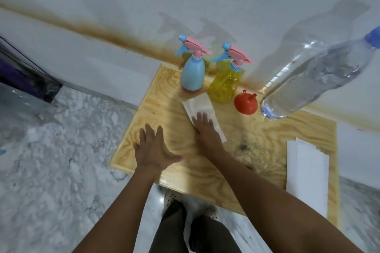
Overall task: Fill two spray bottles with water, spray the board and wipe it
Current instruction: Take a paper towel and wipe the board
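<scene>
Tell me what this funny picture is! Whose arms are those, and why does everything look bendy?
There is no robot here. A person wears a camera on their head, so you look down at their own two arms, as if you were them. The lens sees very wide, and that bends things near the edges.

The left hand is spread open at the near left edge of a wooden board. The right hand presses flat on a white paper towel lying on the board. Neither hand grips anything.

At the back of the board stand a blue spray bottle and a yellow spray bottle. Beside them sit an orange funnel and a big clear water bottle with a blue cap. More white sheets lie on the right.
</scene>
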{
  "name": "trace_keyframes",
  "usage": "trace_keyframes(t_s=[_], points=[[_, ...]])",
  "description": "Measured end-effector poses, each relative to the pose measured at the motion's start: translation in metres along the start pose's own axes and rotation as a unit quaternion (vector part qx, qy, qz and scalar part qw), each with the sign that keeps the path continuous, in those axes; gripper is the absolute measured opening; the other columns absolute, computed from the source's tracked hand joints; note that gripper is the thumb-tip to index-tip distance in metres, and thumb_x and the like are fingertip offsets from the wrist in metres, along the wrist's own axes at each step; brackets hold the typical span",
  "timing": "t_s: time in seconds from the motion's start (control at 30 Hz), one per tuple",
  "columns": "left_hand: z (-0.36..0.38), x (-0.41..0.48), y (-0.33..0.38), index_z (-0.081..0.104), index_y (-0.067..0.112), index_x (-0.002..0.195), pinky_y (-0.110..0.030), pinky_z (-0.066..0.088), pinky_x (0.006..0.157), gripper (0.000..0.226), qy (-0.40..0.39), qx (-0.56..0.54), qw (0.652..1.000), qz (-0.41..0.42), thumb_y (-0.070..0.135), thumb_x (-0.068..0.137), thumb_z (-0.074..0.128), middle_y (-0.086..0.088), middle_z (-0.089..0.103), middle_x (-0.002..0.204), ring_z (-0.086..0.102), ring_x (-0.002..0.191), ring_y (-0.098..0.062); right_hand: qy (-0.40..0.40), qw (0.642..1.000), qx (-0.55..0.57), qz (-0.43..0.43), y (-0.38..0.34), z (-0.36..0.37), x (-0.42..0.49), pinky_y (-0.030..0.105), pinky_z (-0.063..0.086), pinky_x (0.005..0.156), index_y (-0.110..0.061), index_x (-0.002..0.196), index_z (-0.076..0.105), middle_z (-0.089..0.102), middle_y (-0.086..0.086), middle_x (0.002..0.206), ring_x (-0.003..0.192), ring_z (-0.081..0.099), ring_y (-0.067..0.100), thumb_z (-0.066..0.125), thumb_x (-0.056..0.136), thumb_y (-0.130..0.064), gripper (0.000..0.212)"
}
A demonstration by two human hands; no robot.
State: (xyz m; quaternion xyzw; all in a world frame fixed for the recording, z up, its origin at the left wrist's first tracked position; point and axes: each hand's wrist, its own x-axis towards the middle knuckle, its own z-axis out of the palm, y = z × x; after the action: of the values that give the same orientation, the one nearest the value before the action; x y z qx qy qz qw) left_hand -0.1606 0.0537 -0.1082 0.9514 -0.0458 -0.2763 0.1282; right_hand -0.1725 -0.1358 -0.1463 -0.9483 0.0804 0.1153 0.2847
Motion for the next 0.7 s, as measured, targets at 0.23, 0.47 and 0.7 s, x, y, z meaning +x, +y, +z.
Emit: trace_keyframes(t_s=[0.23, 0.47, 0.7], points=[[0.002, 0.002, 0.0, -0.002, 0.026, 0.159, -0.056, 0.006, 0.122, 0.138, -0.002, 0.008, 1.0, -0.011, 0.083, 0.056, 0.07, -0.009, -0.019, 0.165, -0.019, 0.152, -0.03, -0.064, 0.987, -0.022, -0.144, 0.004, 0.015, -0.026, 0.031, -0.003, 0.124, -0.007, 0.155, 0.026, 0.015, 0.013, 0.165, 0.149, -0.003, 0.017, 0.036, 0.102, 0.004, 0.056], [0.003, 0.002, -0.001, -0.004, 0.026, 0.159, -0.057, 0.006, 0.122, 0.138, -0.002, 0.011, 1.0, -0.005, 0.084, 0.057, 0.068, -0.01, -0.02, 0.165, -0.019, 0.152, -0.031, 0.001, 0.995, 0.003, -0.101, 0.005, -0.014, -0.043, 0.021, 0.026, 0.116, -0.021, 0.146, 0.048, 0.045, -0.002, 0.154, 0.142, 0.041, 0.015, 0.035, 0.103, -0.022, 0.045], [0.005, 0.003, -0.002, -0.003, 0.027, 0.159, -0.057, 0.005, 0.123, 0.138, 0.0, 0.006, 1.0, -0.006, 0.084, 0.056, 0.069, -0.009, -0.021, 0.165, -0.021, 0.152, -0.03, -0.025, 0.999, -0.024, -0.017, -0.028, 0.001, 0.008, 0.045, 0.03, 0.117, -0.025, 0.156, 0.028, 0.012, 0.001, 0.167, 0.155, 0.005, 0.024, 0.035, 0.098, 0.004, 0.065]])
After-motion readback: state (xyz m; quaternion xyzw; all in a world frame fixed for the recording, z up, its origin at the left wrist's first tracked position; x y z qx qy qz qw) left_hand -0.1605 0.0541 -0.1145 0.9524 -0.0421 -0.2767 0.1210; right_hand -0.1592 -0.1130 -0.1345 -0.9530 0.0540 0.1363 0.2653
